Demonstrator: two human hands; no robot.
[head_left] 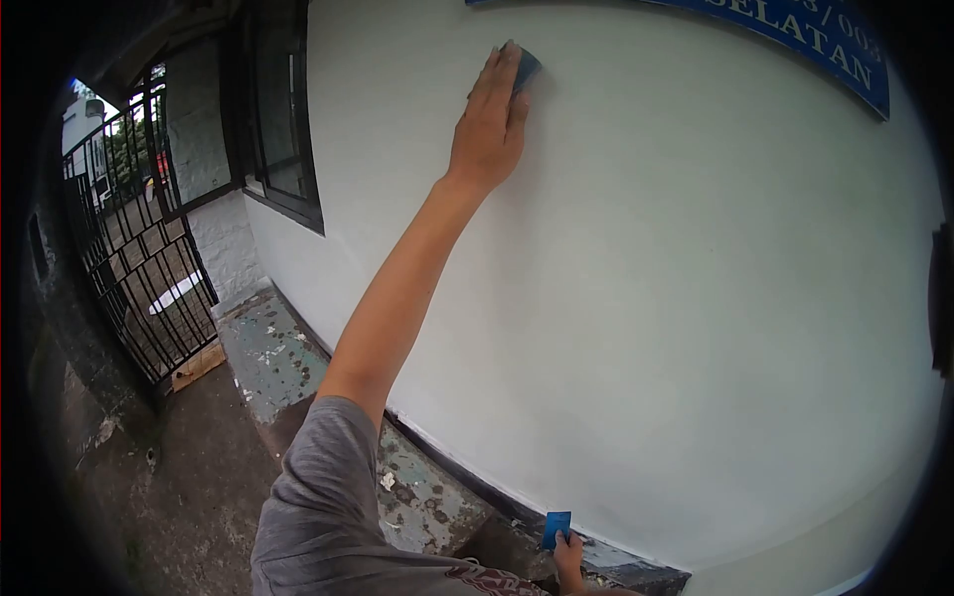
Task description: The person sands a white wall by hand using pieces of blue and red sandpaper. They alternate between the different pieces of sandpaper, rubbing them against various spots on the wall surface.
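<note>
My left hand point(487, 134) is raised high against the white wall point(676, 298), fingers straight and together, palm toward the surface. Under it is a dark blue piece of sandpaper point(527, 70), pressed to the wall, with its right edge showing past the fingers. Low in the view, close to the wall's base, my right hand point(568, 561) grips a small blue rectangular piece point(557, 526) between thumb and fingers. This flat piece stands roughly upright, and its lower part is hidden by the hand. Faint marks show on it, too small to read.
A blue sign point(795, 40) with white letters hangs at the upper right. To the left are a dark-framed window point(283, 119) and a black metal gate point(139, 258). A worn, paint-spotted ledge point(268, 348) runs along the wall's foot, above the concrete floor point(189, 507).
</note>
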